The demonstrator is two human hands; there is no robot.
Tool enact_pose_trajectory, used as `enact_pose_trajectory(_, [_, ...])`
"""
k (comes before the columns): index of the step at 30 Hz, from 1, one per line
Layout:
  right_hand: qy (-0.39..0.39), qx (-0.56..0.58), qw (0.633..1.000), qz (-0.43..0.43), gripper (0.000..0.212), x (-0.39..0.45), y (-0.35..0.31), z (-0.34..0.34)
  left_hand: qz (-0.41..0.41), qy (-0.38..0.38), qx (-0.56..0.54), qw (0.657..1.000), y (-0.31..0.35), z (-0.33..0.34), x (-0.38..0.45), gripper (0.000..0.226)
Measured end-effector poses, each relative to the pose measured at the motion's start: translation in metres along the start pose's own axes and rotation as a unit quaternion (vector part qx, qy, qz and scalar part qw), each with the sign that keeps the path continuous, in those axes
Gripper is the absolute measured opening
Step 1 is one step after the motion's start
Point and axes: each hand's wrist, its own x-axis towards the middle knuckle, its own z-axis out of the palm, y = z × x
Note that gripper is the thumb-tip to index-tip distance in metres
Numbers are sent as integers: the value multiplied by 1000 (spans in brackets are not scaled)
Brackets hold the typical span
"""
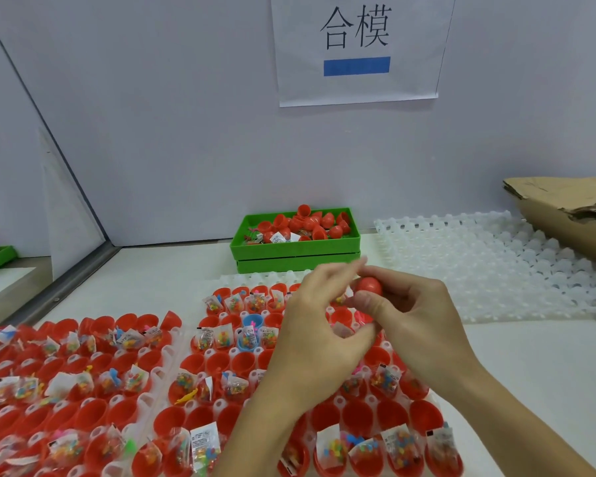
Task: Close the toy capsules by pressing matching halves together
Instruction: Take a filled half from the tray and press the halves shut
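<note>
A white table carries two white trays of red capsule halves, one at the near left edge and one in the middle. An empty white tray and crumpled cardboard lie at the far right. Stacked green bins sit against the far edge.

- We see bright, even light with only faint shadows and no strong glare.
- We notice wide-angle bending at the edges and slight overall softness.

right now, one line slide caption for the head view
Both hands close a red capsule above trays of filled red halves.
</note>
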Motion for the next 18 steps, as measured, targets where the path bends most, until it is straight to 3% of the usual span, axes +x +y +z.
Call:
enact_pose_trajectory(4, [-35,30,999,-16,31,0,-6,-3,-136,-61,-222,964,1,-11,1,76])
enact_pose_trajectory(9, [-62,43,996,-49,36,-2,-8,-5,-117,-36,-243,962,4,-6,3,44])
enact_pose_trajectory(18, [-69,68,994,-53,29,2,-4,-11,-81,-32,-241,967,10,-5,2,36])
